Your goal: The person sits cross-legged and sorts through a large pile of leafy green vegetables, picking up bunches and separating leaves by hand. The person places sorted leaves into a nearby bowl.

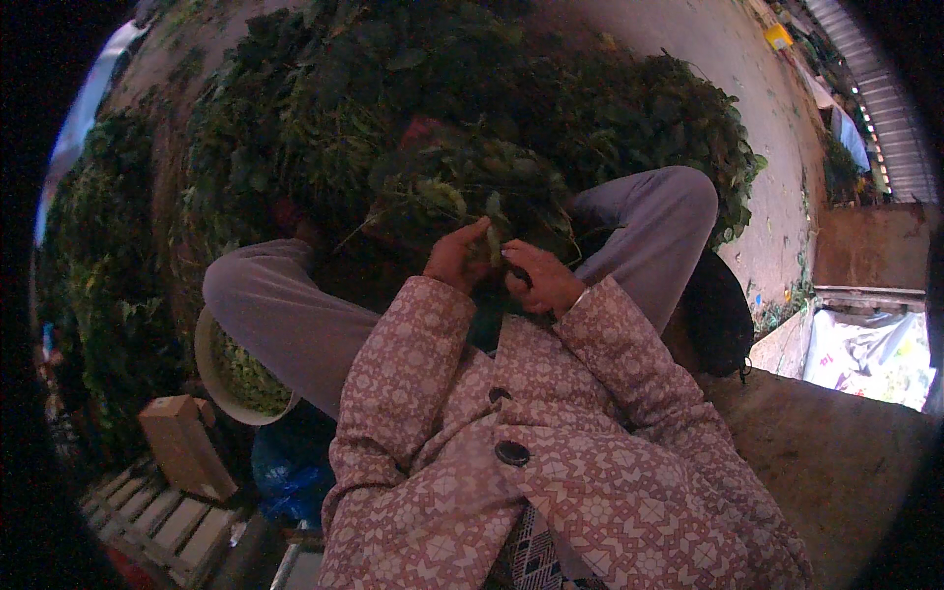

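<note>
Between my knees, a green pod or leaf (495, 240) stands roughly upright between my two hands. My left hand (456, 257) has its thumb and fingers closed on it from the left. From the right, the fingertips of my right hand (544, 277) meet its lower edge, the other fingers curled towards the palm. Just beyond my hands lies a bunch of leafy green stems (472, 181), some of them across my lap. Shadow hides what is under my hands.
A large heap of cut leafy plants (317, 110) lies beyond my legs, with more plants (110, 243) at far left. By my left thigh stands a pale bucket (214, 376) holding small green pieces (254, 376). Nearby are a cardboard box (184, 442), wooden slats (158, 520) and a blue plastic bag (291, 472).
</note>
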A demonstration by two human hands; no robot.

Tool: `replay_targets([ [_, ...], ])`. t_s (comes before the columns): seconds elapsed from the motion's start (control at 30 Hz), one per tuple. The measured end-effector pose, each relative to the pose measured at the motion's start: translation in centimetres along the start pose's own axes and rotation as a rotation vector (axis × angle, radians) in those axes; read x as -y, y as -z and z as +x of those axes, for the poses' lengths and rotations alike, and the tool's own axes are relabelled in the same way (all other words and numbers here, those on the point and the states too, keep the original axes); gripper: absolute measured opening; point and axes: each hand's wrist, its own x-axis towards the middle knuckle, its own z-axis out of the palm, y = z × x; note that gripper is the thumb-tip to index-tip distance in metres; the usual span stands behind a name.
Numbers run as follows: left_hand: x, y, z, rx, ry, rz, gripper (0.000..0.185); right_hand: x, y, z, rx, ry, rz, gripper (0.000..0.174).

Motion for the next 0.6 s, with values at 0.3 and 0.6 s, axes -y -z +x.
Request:
replay_targets([
  [0.3, 0.0, 1.7, 1.6, 0.117, -0.153, 0.453, 0.017, 4.1, 1.2, 0.8, 0.060, -0.376, 0.033, 0.032],
  [0.6, -0.1, 1.5, 0.3, 0.177, -0.154, 0.271, 0.023, 3.3, 1.9, 0.4, 0.045, -0.399, 0.110, 0.035],
])
